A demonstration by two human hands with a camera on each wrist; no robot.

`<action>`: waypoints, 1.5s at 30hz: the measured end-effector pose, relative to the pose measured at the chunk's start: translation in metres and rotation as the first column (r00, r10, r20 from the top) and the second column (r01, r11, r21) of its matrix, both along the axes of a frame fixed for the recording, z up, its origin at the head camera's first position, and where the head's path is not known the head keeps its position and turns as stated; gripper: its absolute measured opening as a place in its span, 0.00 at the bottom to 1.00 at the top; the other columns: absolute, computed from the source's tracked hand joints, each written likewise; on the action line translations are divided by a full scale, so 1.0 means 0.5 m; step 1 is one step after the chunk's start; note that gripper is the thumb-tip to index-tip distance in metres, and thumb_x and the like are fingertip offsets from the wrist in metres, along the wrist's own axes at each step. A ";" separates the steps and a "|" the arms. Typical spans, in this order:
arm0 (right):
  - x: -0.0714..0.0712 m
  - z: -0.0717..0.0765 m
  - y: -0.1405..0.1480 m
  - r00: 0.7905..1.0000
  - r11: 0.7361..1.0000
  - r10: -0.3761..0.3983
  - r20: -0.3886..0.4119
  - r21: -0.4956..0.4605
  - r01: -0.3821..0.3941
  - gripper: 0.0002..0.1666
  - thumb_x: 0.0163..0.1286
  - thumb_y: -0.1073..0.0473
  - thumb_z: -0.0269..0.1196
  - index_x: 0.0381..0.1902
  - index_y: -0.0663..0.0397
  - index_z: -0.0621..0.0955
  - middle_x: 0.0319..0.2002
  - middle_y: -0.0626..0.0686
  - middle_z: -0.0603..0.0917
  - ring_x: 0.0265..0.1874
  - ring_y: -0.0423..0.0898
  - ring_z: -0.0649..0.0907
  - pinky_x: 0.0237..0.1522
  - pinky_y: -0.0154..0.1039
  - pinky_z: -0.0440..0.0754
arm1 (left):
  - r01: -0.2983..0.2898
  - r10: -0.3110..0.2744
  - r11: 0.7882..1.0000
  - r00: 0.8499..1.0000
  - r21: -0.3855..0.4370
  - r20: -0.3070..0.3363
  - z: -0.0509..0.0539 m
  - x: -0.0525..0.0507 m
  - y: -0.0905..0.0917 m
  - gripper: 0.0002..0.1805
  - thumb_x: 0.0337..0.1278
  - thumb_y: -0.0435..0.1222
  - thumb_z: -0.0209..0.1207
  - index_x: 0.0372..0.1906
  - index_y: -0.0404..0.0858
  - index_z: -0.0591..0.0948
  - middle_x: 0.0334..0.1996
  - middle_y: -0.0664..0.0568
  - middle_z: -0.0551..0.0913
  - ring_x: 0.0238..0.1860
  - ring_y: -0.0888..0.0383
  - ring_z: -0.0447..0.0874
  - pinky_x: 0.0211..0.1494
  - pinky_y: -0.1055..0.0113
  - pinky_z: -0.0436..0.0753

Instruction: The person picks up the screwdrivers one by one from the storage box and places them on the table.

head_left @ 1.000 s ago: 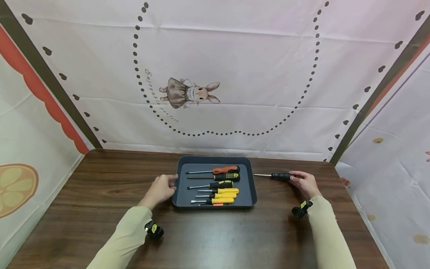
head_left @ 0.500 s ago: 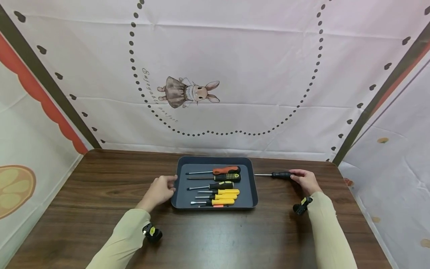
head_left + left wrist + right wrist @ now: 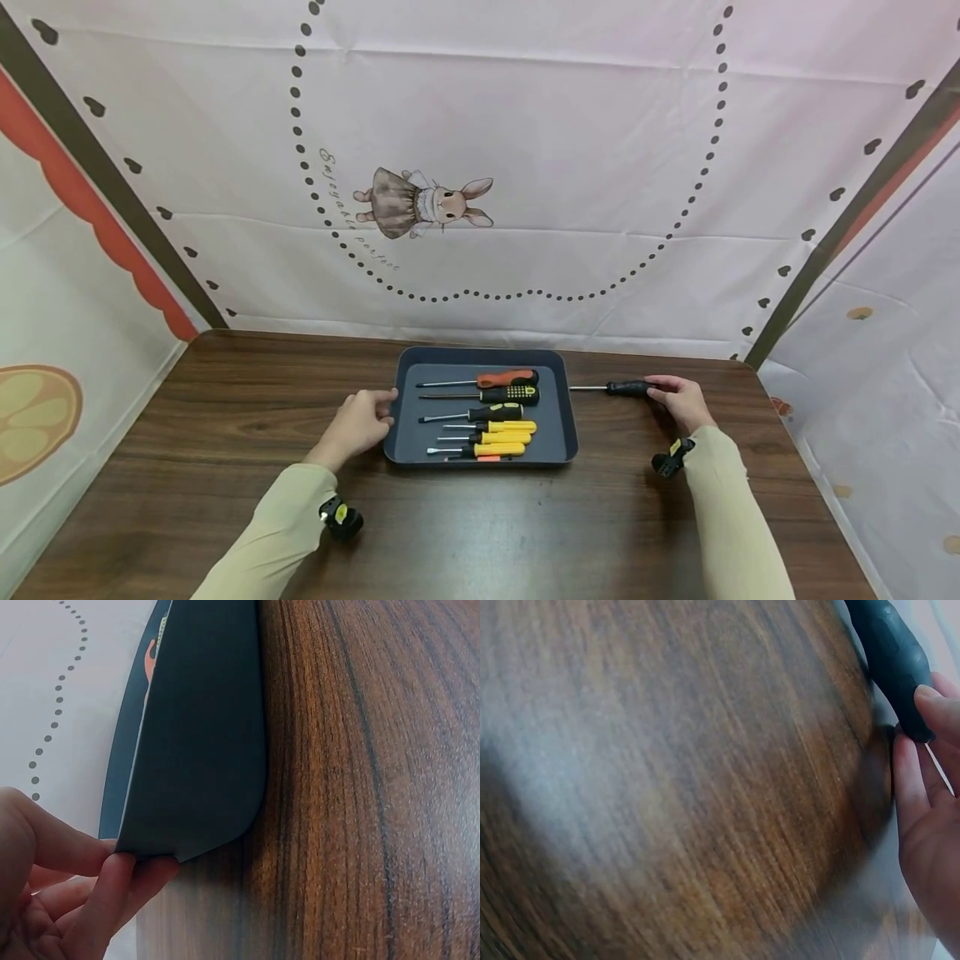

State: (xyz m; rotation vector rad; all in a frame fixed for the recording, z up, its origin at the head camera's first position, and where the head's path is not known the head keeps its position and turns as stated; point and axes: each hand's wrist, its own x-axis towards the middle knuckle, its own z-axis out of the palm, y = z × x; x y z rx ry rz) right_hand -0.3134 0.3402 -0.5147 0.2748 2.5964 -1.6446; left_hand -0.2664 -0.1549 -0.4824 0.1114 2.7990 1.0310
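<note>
Tray [image 3: 552,427] matt, smooth; screwdriver shaft [image 3: 588,388] metal; table [image 3: 480,529] glossy, wood-grained.

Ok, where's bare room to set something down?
Bare wooden table: in front of the gray tray, between the sleeves; left of the left hand. Crowded: the tray's middle, lined with screwdrivers, and between tray and right hand, which grips a black-handled screwdriver.

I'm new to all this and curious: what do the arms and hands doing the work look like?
They are a person's: the bare left hand and bare right hand wear no gloves. Long, plain, pale-cream fabric sleeves cover the arms. Each wrist carries a small black camera with a yellow marking; no cables show.
</note>
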 end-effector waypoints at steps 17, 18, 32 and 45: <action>-0.002 0.009 0.000 0.999 0.997 0.032 0.020 0.075 -0.034 0.23 0.59 0.63 0.61 0.52 0.69 0.74 0.39 0.48 0.80 0.31 0.31 0.72 0.33 0.25 0.71 | 0.009 -0.009 1.000 1.000 0.013 -0.016 0.000 0.005 -0.002 0.26 0.42 0.22 0.54 0.54 0.25 0.73 0.54 0.40 0.76 0.39 0.55 0.79 0.33 0.66 0.75; -0.002 0.010 0.000 0.999 0.997 0.031 0.020 0.074 -0.033 0.23 0.59 0.64 0.61 0.52 0.70 0.74 0.38 0.47 0.80 0.31 0.31 0.72 0.33 0.25 0.71 | 0.008 -0.008 1.000 1.000 0.016 -0.015 0.000 0.004 -0.002 0.26 0.42 0.22 0.54 0.54 0.25 0.73 0.54 0.40 0.75 0.39 0.55 0.79 0.33 0.66 0.75; 0.007 0.038 -0.005 0.998 0.996 0.067 -0.014 0.057 -0.066 0.27 0.62 0.63 0.59 0.57 0.71 0.69 0.56 0.69 0.71 0.34 0.24 0.72 0.37 0.22 0.72 | -0.001 0.001 1.000 1.000 0.019 -0.006 0.004 0.008 -0.002 0.26 0.42 0.22 0.54 0.54 0.25 0.73 0.54 0.40 0.75 0.40 0.54 0.79 0.34 0.66 0.75; -0.009 0.132 -0.067 0.975 0.967 0.216 -0.051 -0.127 -0.221 0.39 0.64 0.57 0.59 0.66 0.67 0.57 0.63 0.69 0.62 0.48 0.35 0.74 0.53 0.36 0.72 | 0.014 -0.015 1.000 1.000 -0.016 -0.020 0.005 0.004 0.003 0.24 0.45 0.23 0.55 0.53 0.25 0.74 0.54 0.38 0.75 0.35 0.53 0.77 0.35 0.63 0.76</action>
